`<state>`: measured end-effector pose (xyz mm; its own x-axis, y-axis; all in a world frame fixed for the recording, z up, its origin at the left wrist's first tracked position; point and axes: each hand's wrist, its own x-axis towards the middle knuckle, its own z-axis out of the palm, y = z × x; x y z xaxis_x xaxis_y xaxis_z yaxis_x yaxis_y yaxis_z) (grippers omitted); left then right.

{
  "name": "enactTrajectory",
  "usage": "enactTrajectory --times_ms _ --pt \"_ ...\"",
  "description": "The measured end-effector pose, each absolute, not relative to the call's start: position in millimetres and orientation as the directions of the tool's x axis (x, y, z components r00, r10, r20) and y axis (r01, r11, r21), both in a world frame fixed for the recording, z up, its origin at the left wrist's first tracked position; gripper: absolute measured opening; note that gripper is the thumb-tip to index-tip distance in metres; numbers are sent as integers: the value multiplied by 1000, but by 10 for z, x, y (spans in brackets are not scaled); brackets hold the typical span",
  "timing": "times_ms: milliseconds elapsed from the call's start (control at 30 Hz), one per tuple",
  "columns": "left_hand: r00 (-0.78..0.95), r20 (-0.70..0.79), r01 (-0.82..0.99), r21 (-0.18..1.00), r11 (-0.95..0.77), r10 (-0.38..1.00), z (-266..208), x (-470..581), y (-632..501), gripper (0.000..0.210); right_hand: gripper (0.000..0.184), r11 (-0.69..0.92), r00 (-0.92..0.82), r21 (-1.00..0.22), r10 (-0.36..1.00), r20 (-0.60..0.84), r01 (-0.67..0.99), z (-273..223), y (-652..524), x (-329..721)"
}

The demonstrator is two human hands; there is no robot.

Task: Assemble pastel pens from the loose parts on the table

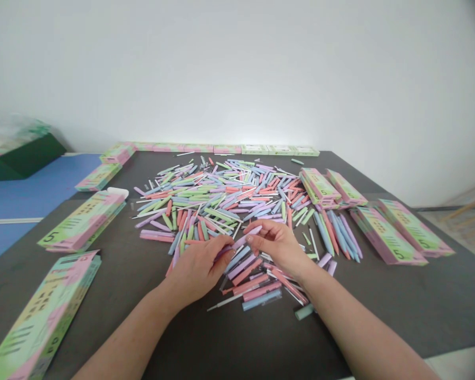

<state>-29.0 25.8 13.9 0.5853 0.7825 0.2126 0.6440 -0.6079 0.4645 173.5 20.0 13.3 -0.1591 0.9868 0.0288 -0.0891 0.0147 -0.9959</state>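
Observation:
Between my two hands is a purple pen (242, 240), tilted up to the right over a heap of pen parts. My left hand (201, 264) is closed on its lower end, partly hiding it. The fingers of my right hand (275, 243) pinch the pen near its upper end. Below the hands lie red pen barrels (262, 292), a blue barrel (261, 301) and a thin white refill (224, 302). Beyond them spreads the large pile of purple, green, blue and red pen pieces (221, 195).
Printed cartons (83, 219) stand along the left of the dark table (190, 343). More carton stacks (388, 235) lie at the right, beside a row of pens (340, 235). Flat boxes (227, 149) line the back edge by the wall. A dark green bin (27, 155) sits on a blue surface.

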Motion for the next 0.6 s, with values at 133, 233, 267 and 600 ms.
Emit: enactTrajectory --times_ms 133,233,267,600 --pt "582 186 639 497 -587 791 141 -302 251 14 31 66 -138 -990 987 83 -121 96 220 1745" --pt "580 179 625 528 -575 794 144 -313 245 15 28 88 -132 -986 985 107 -142 66 230 1756" --pt "578 178 618 542 -570 796 144 -315 244 15 26 93 -130 -985 985 112 -146 57 232 1761" --pt "570 173 551 644 -530 803 157 -311 253 14 18 133 -40 -943 987 153 -306 73 270 1840"
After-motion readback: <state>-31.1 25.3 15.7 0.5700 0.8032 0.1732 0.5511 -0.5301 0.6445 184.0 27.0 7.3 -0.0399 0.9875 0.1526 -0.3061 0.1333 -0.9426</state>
